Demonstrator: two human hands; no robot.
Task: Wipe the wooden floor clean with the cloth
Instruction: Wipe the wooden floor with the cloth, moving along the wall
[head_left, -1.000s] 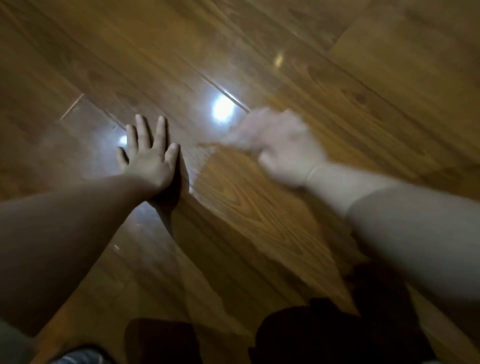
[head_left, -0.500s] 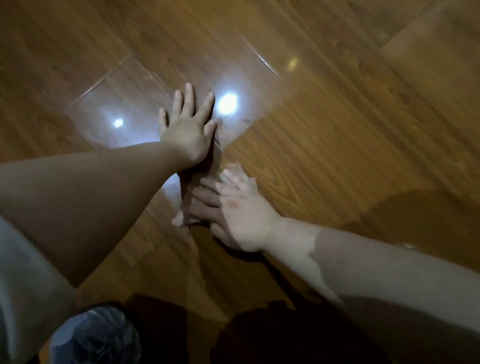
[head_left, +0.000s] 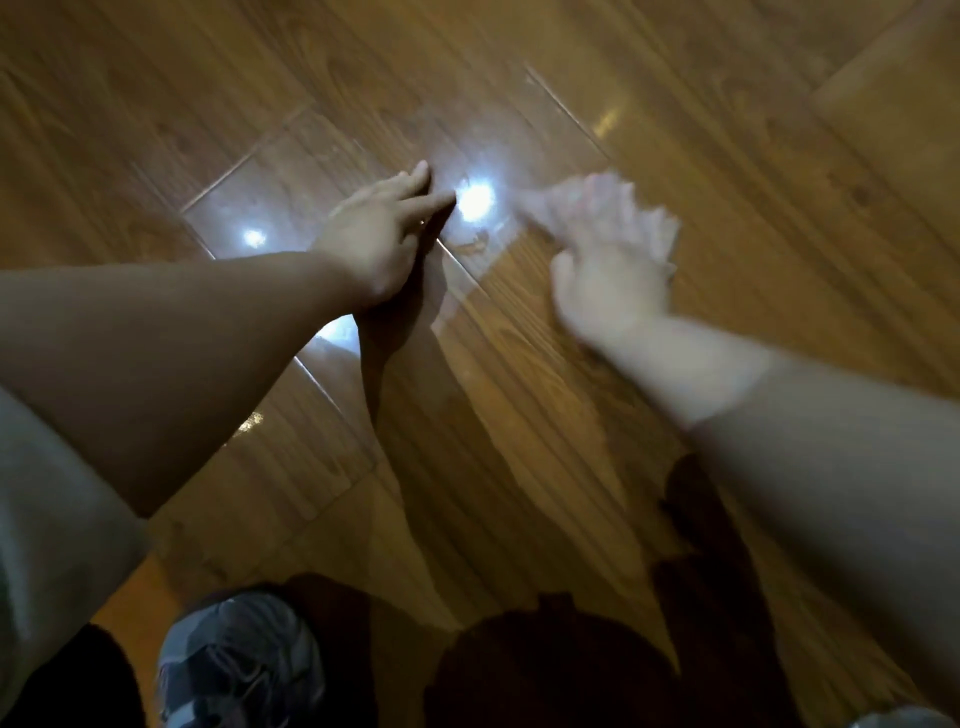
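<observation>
Cloth is out in front of me, centre-right of view, on the floor under the fingers of the right hand. It shows as a pale, whitish smear poking out past the fingertips toward the left and along the hand's far edge. Motion blur eats the outline, so I can't give its shape or folds. Its left tip ends just beside a bright light spot reflected in the glossy boards.

R hand sits on top of the cloth, wrist toward me, forearm coming in from bottom right. Fingers look bent over the fabric, but w/ this much blur I can't tell if they grip it or only press it down.

Left hand is sharp enough: palm down, flat on the floor, fingers straight and close together, pointing away and to the right, tips just short of that same light spot. It holds nothing, only bears on the wood. The two hands are near each other but apart, w/ the spot between them.

A small darker mark lies on the boards betw. the hands, just nearer me than the spot. A smaller glare sits left of the L wrist. Bottom left: a grey shoe, and a grey-green sleeve at the frame edge.
</observation>
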